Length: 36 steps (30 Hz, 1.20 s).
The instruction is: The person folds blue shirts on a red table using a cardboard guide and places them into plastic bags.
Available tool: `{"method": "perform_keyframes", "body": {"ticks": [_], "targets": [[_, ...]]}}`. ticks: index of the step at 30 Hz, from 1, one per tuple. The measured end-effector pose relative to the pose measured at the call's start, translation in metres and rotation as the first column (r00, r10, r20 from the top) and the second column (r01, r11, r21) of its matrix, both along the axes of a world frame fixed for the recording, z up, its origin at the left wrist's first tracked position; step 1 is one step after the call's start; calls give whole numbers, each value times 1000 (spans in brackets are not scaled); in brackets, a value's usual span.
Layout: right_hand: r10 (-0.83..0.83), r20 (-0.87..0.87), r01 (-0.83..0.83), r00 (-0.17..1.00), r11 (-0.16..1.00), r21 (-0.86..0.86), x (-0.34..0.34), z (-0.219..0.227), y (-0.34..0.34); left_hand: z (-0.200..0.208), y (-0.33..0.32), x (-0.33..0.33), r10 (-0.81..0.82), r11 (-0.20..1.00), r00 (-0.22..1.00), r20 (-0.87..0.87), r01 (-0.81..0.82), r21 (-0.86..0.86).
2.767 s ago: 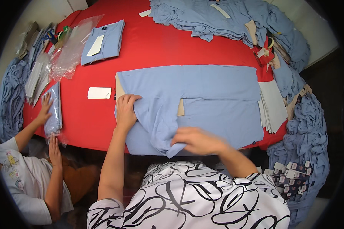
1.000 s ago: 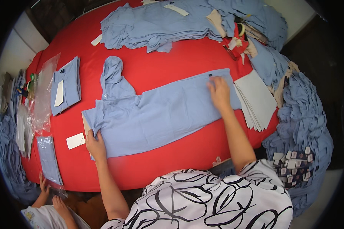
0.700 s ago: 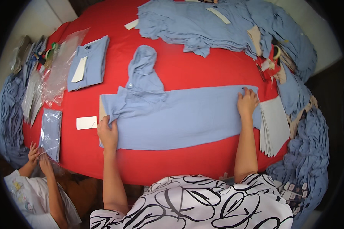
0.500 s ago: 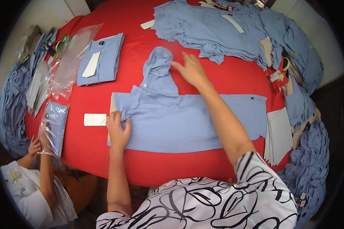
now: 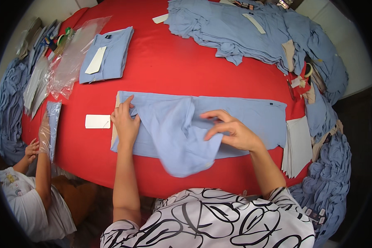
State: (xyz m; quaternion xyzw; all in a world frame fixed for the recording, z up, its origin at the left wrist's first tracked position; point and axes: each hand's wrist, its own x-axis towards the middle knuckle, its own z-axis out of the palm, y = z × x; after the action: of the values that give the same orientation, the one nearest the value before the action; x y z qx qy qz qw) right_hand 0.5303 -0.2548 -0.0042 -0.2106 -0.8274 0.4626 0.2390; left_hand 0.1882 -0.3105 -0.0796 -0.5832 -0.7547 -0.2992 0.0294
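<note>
A light blue shirt lies folded into a long strip across the red table, a cream board edge showing at its left end. My left hand rests on that end, fingers spread and thumb apart. The shirt's sleeve lies toward me across the strip, blurred, its tip past the near edge. Over the sleeve's right side hovers my right hand, fingers curved and apart; its lower finger touches or nearly touches the cloth. A white tag on a string lies left of the shirt.
A folded blue shirt with a tag lies at far left, beside clear plastic bags. Blue shirts are heaped at the back and right. White boards lie at right. Another person's hand is near a bagged shirt at left.
The sleeve has swung from the far side over the strip toward me. My right hand has come nearer with it. My left hand stays put. At left, the bagged shirt has tilted.
</note>
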Motion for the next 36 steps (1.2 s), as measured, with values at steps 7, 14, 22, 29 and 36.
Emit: {"method": "perform_keyframes", "body": {"ticks": [7, 14, 22, 29, 36], "targets": [[-424, 75, 427, 903, 861, -275, 52, -51, -43, 1, -5, 3, -142, 980, 970, 198, 109, 167], [-637, 106, 610, 764, 766, 203, 85, -63, -9, 2, -6, -4, -42, 984, 983, 179, 9, 181], [-890, 368, 753, -270, 43, 657, 213, -91, -20, 34, -28, 177, -682, 730, 728, -67, 674, -109], [-941, 266, 774, -208, 8, 633, 230, -123, -60, 4, -15, 203, -614, 789, 770, -172, 598, -137], [-934, 330, 875, -135, 44, 481, 241, -98, -92, 3, -25, 182, -651, 759, 731, -201, 632, -159]]}}
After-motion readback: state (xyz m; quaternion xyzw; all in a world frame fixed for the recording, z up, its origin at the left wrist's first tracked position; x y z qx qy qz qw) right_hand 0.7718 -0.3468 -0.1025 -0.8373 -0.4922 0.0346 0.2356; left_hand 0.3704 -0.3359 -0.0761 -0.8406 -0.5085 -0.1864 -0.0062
